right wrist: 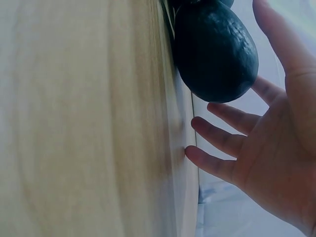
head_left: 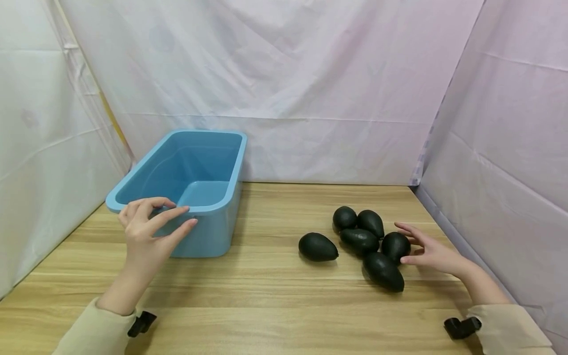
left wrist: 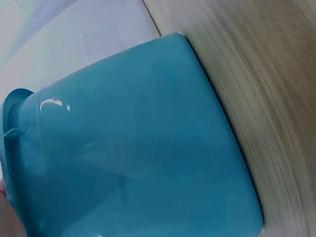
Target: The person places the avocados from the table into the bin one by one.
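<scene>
Avocados (head_left: pixel 360 241) sit bunched, right hand (head_left: pixel 430 254) spread wide at the rightmost, left hand (head_left: pixel 148 227) gripping the bin (head_left: pixel 208 234): best close gently!

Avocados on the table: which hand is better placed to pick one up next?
Probably the right hand: it's open beside the nearest avocado, while the left hand is at the blue bin, farther away.

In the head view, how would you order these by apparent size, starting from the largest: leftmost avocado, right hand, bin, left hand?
1. Bin
2. Left hand and right hand: too alike to rank surely
3. Leftmost avocado
</scene>
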Tool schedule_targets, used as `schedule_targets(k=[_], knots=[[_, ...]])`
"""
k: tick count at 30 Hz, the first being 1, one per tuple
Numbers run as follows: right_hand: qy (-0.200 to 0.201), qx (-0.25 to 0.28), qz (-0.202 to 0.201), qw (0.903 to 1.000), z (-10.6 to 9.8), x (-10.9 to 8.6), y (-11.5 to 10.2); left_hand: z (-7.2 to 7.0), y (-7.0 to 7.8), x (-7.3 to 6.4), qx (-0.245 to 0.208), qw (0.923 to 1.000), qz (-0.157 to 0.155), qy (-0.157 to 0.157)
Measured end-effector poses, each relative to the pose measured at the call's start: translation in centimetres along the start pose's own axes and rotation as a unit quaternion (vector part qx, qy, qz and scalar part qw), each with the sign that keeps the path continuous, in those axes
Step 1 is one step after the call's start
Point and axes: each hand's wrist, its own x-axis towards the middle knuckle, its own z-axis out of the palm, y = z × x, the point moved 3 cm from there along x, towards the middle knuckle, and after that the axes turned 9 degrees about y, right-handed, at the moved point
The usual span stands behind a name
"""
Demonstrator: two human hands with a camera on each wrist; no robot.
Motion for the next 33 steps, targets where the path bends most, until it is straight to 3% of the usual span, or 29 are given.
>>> schedule_targets(k=[19,33], knots=[[-0.013,0.017,-0.007,0.9998,0.44,0.52,0.25,0.12,0.52,0.30,0.006,0.9991,-0.037,0.021],[-0.009,0.019,-0.009,0.9997,0.45,0.54,0.46,0.12,0.75,0.65,0.011,0.9976,-0.068,-0.009]])
